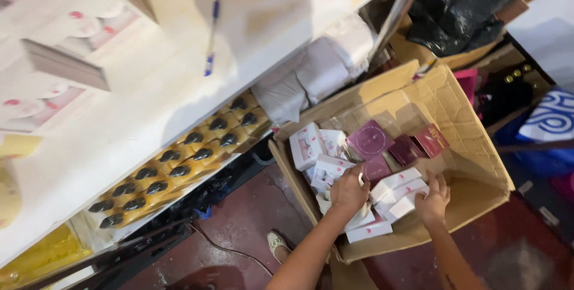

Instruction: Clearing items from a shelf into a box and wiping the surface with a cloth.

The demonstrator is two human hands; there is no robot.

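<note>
I see both hands inside the carton (472,146), lower right of frame: left hand (348,192) and right hand (431,201) have fingers clamped on white boxes (394,183); maroon boxes (371,139) lie behind.

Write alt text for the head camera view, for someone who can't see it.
Seen from above, a person's left hand and right hand reach into an open cardboard box on the floor, resting on small white boxes beside purple and maroon ones. Left of it, a white table holds a blue pen, above rows of dark-capped yellow bottles.
</note>
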